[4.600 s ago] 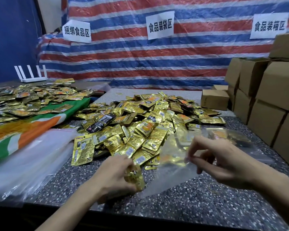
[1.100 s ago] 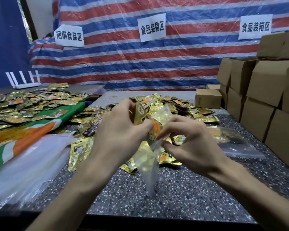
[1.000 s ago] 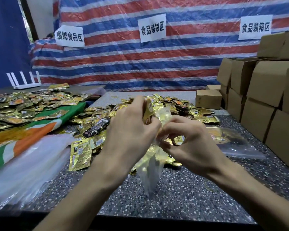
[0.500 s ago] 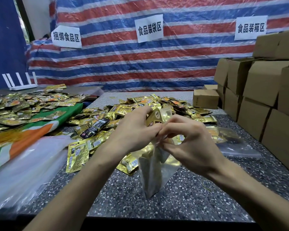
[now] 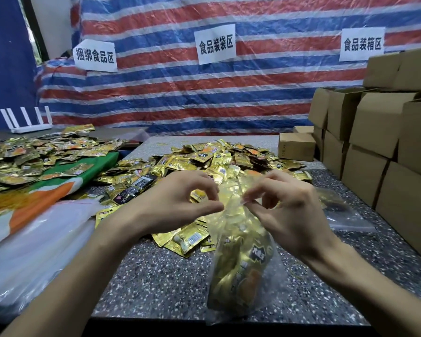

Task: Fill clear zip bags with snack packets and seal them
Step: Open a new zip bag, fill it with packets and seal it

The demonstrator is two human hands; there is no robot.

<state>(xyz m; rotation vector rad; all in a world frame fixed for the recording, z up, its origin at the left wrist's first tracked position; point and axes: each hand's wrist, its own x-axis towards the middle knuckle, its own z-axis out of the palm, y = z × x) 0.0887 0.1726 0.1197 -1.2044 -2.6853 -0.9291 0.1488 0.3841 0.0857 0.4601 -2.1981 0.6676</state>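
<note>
STEP: likely sealing | right grip (image 5: 247, 201) pinches mouth of clear plastic zip bag (image 5: 238, 229) holding gold foil snack packets (image 5: 246, 276) | left grip (image 5: 219, 200) curled alongside, hold unclear | NEXT: press zip closed across mouth

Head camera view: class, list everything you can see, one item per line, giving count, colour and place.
clear zip bag: one, transparent, gold packets inside, held centre front
snack packets: many, gold, heaped mid-table
left heap: many packets, gold, far left
black packets: a few, black, at the heap's left edge
filled bag: one, clear, lying right of the hands
empty bags: a stack, clear, near left
cloth: one, green, orange and white, left
cardboard boxes: several, brown, stacked right
signs: three, white, on the tarp
tarp: one, red-blue-white striped, backdrop
router: one, white, far left
table: one, speckled grey
left hand: at the bag's mouth, grip unclear
right hand: pinching the bag's mouth
</note>
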